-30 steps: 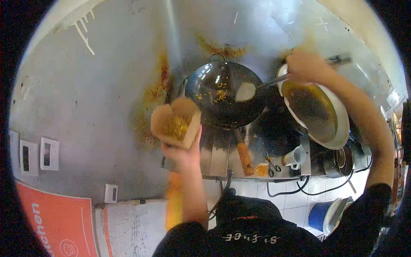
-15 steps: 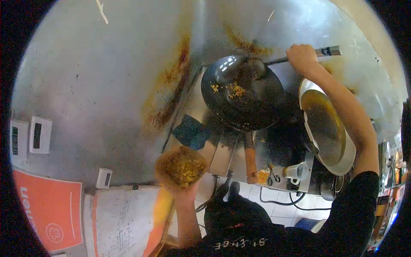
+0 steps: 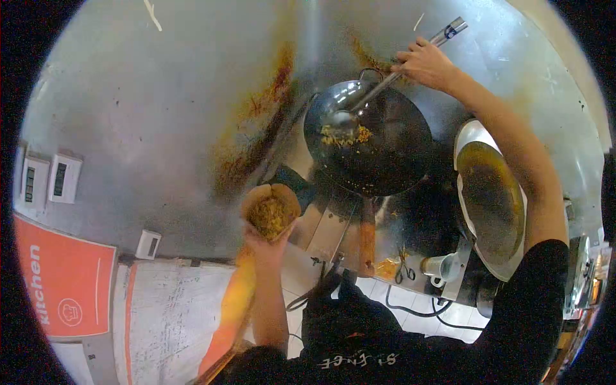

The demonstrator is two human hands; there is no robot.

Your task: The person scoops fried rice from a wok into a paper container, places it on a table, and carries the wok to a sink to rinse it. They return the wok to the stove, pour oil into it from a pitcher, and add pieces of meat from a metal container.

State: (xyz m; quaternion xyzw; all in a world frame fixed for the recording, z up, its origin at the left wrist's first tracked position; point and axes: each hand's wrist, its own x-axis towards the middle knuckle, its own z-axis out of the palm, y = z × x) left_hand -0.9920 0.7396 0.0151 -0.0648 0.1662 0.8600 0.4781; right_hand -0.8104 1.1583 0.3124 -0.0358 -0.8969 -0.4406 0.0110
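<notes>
My left hand (image 3: 266, 239) is wrapped round the lower part of a brown paper food box (image 3: 290, 197), whose top is open. Yellowish-brown food that looks like fried rice (image 3: 269, 217) fills it. My right hand (image 3: 425, 66) grips the long metal handle of a ladle (image 3: 378, 88), slanting down into a black wok (image 3: 401, 151). The ladle's bowl rests among loose bits of the same food (image 3: 362, 133) on the wok's far left side. A wooden handle (image 3: 367, 240) points from the wok towards my body. The box is held left of the wok, apart from it.
Right of the wok stands a large oval pan (image 3: 491, 192) under my right forearm. Scissors (image 3: 404, 271) and a clear jug (image 3: 443, 267) lie near the front edge. A dark blue cloth (image 3: 296, 181) is behind the box. Digital timers (image 3: 64, 179) hang on the metal wall.
My right hand has moved left and up, swinging the ladle's bowl from the wok's far side onto the food bits. The box in my left hand has risen slightly and tilted.
</notes>
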